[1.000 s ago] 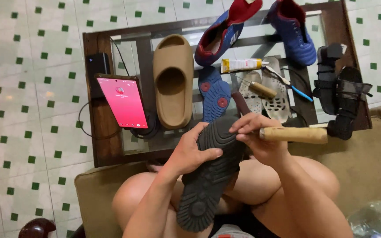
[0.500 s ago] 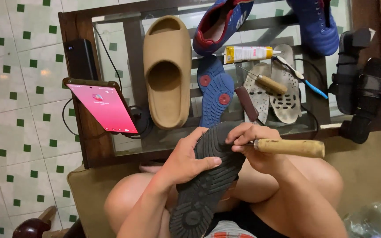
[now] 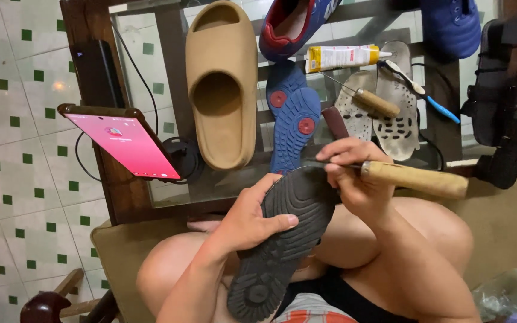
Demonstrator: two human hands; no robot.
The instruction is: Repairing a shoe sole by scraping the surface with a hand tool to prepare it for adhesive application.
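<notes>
From the head camera we look down on our lap and the low glass worktop (image 3: 234, 179) in front of our knees. Our left hand (image 3: 249, 218) is clenched around a black shoe sole (image 3: 282, 239), thumb across its treaded face and fingers wrapped behind; the sole lies slanted over our thighs, heel end toward our body and toe end up near the worktop's edge. Our right hand (image 3: 354, 179) grasps a wooden-handled tool (image 3: 414, 178) close to its front end, the handle sticking out to the right; its tip meets the upper edge of the sole, though the fingers hide the exact spot.

On the worktop, just beyond the sole, a blue sole with red round patches (image 3: 294, 113) lies tread up. To its left sits a tan slide sandal (image 3: 221, 84), and further left a phone with a pink screen (image 3: 124, 143) leans on a stand, with a black power bank (image 3: 100, 72) behind it. To the right we see two pale insoles (image 3: 390, 113), a small awl with a wooden grip (image 3: 372, 100) lying across them, and a yellow glue tube (image 3: 337, 58). A blue and red sneaker (image 3: 294, 24) rests at the far edge, and black strapped sandals (image 3: 504, 101) sit at the right end.
</notes>
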